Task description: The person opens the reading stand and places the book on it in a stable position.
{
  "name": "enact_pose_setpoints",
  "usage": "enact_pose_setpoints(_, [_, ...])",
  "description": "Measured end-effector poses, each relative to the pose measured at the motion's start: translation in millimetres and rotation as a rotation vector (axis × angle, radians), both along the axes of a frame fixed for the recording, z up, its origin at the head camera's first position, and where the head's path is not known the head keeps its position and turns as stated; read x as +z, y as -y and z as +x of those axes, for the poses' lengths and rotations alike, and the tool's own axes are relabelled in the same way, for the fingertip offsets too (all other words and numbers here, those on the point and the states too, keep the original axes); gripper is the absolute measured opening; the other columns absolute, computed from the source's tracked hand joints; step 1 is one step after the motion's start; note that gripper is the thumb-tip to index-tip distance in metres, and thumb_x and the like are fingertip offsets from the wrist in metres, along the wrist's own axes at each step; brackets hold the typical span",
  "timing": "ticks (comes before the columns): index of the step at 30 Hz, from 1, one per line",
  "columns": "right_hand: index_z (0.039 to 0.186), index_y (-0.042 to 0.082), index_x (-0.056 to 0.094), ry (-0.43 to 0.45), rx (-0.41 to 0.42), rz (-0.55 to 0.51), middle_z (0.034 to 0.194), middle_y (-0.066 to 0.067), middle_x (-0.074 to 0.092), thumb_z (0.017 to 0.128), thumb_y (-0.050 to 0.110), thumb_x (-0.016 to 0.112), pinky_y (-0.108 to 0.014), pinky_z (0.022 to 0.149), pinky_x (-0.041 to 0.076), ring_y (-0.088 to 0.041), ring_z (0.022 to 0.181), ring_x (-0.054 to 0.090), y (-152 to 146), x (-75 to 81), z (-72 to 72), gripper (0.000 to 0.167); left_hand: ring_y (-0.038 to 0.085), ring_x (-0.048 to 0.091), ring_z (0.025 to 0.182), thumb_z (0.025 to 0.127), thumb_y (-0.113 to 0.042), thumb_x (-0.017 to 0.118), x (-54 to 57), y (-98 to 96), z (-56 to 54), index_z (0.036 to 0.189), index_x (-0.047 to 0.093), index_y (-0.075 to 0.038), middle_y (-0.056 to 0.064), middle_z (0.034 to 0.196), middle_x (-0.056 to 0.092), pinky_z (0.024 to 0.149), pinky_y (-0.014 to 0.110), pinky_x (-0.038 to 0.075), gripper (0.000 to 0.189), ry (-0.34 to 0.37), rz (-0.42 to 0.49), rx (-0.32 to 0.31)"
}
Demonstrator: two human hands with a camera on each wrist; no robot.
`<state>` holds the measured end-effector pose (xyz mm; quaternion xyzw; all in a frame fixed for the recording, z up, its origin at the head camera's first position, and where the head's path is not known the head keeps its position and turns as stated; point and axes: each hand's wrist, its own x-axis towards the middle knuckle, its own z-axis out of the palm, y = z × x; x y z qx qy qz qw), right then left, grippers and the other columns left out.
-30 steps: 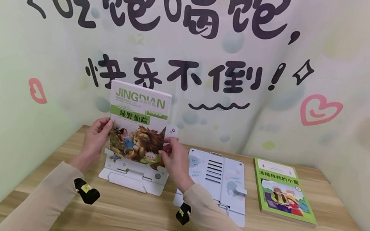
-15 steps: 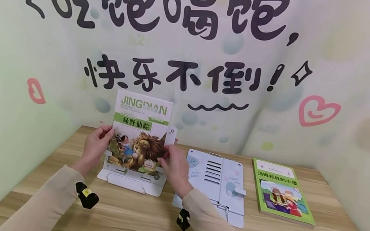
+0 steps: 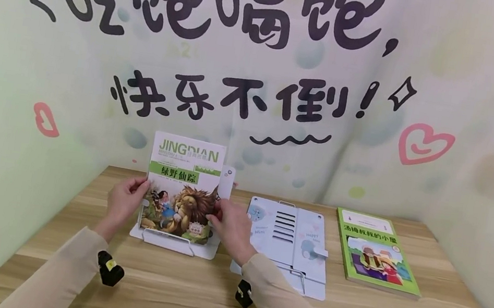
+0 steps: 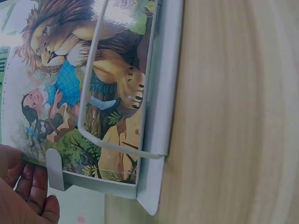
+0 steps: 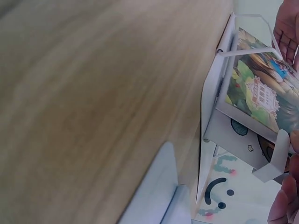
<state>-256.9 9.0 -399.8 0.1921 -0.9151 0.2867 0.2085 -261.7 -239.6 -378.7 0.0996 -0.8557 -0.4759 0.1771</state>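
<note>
In the head view, a white-and-green book [image 3: 185, 166] with a lion and a girl on its cover leans on a white book stand [image 3: 207, 252]. My left hand [image 3: 123, 203] holds the book's left edge and my right hand [image 3: 233, 227] its right edge. In the left wrist view, the stand's wire bracket [image 4: 88, 70] crosses the front of the lower cover, and a side tab [image 4: 56, 170] overlaps the edge beside my fingers. Another tab [image 5: 278, 154] shows near my right hand in the right wrist view. Some fingers are hidden behind the book.
A second, light blue book stand [image 3: 282, 248] lies flat just right of my right hand. Farther right lies a green book [image 3: 377, 251] with a cartoon cover. The wood-grain table [image 3: 151, 293] meets a printed wall sheet [image 3: 292, 165] at the back.
Both hands have lowered the book onto the stand; its bottom edge now sits behind the wire bracket. The second stand and the green book have stayed put.
</note>
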Motion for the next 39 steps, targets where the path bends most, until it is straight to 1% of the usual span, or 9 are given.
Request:
enact_pose_setpoints(8, [0.074,0.018,0.061,0.011,-0.004,0.008,0.066,0.006,0.062,0.084,0.027,0.07,-0.018,0.045,0.033,-0.004,0.052,0.047,-2,1.2,-0.8,0.017,-0.001,0.051,0.078,0.094,-0.025,0.056,-3.6,0.1,2.8,0.116,0.061,0.001,0.02,0.11,0.065,0.065,0.006,0.041,0.034,-0.032,-0.04,-0.016])
enact_pose_setpoints(14, [0.08,0.016,0.065,0.051,0.035,-0.005,0.07,0.005,0.064,0.086,0.026,0.068,-0.018,0.047,0.035,-0.003,0.053,0.048,-5,0.7,0.1,0.012,-0.006,0.048,0.077,0.094,-0.022,0.057,-5.3,-1.2,4.2,0.116,0.06,0.002,0.022,0.112,0.064,0.065,0.003,0.038,0.033,-0.046,-0.029,-0.007])
enact_pose_setpoints(19, [0.086,0.012,0.068,0.125,0.1,-0.124,0.074,0.0,0.067,0.09,0.02,0.064,-0.019,0.051,0.038,-0.004,0.055,0.048,-17,6.1,3.5,0.01,0.0,0.05,0.084,0.093,-0.019,0.057,-0.7,-5.9,5.3,0.119,0.057,0.001,0.019,0.115,0.062,0.068,0.004,0.037,0.033,-0.099,0.017,0.035])
enact_pose_setpoints(23, [0.086,0.007,0.068,0.135,0.102,-0.239,0.071,-0.003,0.065,0.09,0.013,0.063,-0.019,0.052,0.04,-0.005,0.056,0.047,-36,9.1,6.1,0.009,0.006,0.05,0.094,0.092,-0.013,0.057,7.2,-15.0,6.1,0.123,0.054,0.002,0.018,0.119,0.06,0.076,0.006,0.038,0.035,-0.176,0.091,0.03])
enact_pose_setpoints(25, [0.087,0.005,0.068,0.144,0.078,-0.289,0.072,-0.004,0.065,0.089,0.011,0.064,-0.019,0.053,0.042,-0.005,0.058,0.049,-48,8.6,6.9,0.007,0.006,0.049,0.095,0.092,-0.008,0.057,12.0,-22.7,7.0,0.123,0.053,0.004,0.02,0.12,0.058,0.079,0.006,0.039,0.035,-0.212,0.137,0.005])
enact_pose_setpoints(28, [0.088,0.003,0.067,0.198,0.037,-0.375,0.073,-0.005,0.064,0.088,0.009,0.064,-0.02,0.053,0.047,-0.007,0.059,0.052,-67,7.8,8.5,0.007,0.006,0.05,0.095,0.092,-0.007,0.057,19.6,-38.1,10.7,0.123,0.052,0.005,0.02,0.12,0.058,0.08,0.006,0.04,0.034,-0.223,0.174,-0.038])
enact_pose_setpoints(32, [0.09,0.0,0.065,0.31,-0.014,-0.497,0.074,-0.008,0.063,0.09,0.009,0.062,-0.023,0.055,0.052,-0.012,0.059,0.056,-93,7.9,13.5,0.009,0.008,0.052,0.098,0.092,-0.009,0.057,24.8,-58.6,15.4,0.123,0.053,0.003,0.019,0.121,0.058,0.08,0.004,0.04,0.033,-0.189,0.198,-0.12])
enact_pose_setpoints(36, [0.094,-0.002,0.065,0.371,-0.076,-0.545,0.075,-0.009,0.062,0.09,0.01,0.062,-0.024,0.057,0.054,-0.013,0.061,0.057,-119,7.3,18.9,0.013,0.005,0.054,0.095,0.092,-0.008,0.057,24.8,-78.8,19.1,0.122,0.053,0.003,0.019,0.12,0.058,0.081,0.005,0.042,0.032,-0.149,0.246,-0.213])
enact_pose_setpoints(39, [0.095,-0.001,0.065,0.397,-0.125,-0.562,0.077,-0.009,0.062,0.091,0.011,0.062,-0.024,0.059,0.054,-0.014,0.063,0.057,-138,6.9,23.5,0.013,0.006,0.055,0.096,0.092,-0.007,0.058,24.5,-95.7,25.0,0.123,0.053,0.002,0.021,0.121,0.057,0.081,0.007,0.043,0.033,-0.121,0.265,-0.285])
